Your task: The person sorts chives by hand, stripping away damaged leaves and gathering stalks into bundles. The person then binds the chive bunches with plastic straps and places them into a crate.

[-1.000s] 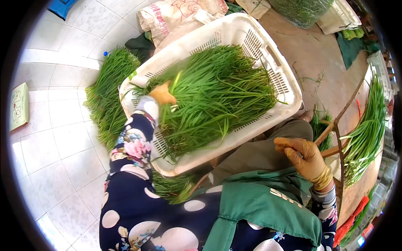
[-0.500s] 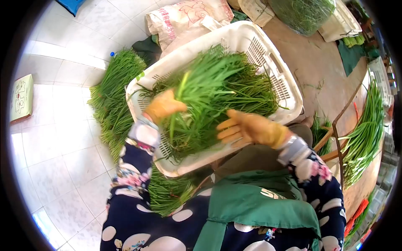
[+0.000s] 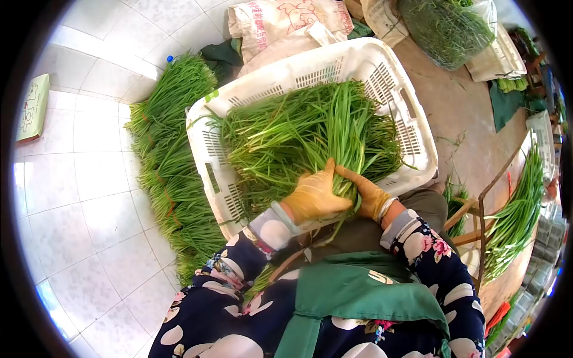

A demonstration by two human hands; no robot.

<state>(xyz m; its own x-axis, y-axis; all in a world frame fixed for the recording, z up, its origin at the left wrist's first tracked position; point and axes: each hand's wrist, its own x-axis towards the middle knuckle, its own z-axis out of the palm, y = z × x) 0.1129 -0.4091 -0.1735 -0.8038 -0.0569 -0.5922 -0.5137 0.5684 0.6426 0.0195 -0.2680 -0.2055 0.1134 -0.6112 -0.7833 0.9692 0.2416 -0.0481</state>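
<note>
A white plastic basket (image 3: 422, 113) with slotted walls stands before me, piled with loose green garlic chives (image 3: 268, 128). At its near side, my left hand (image 3: 316, 196) and my right hand (image 3: 369, 192), both in yellowish gloves, close around the lower part of one bunch of chives (image 3: 346, 128). The bunch stands out from the pile, its leaves pointing to the far side of the basket. Below the hands, a few stalk ends stick out toward my lap. My hands touch or nearly touch each other, and some fingers are hidden behind the stalks.
Tied chive bundles (image 3: 173, 149) lie in a row on the white tiled floor at left. Beyond the basket lies a printed sack (image 3: 292, 18), with a clear bag of greens (image 3: 447, 36) at upper right. A wooden frame (image 3: 471, 221) and more long chives (image 3: 516, 209) are at right.
My hands, earlier apart over the blurred chives, have come together at the basket's near side and closed on a bunch. My left hand moved right and toward me; the leaves lie more evenly.
</note>
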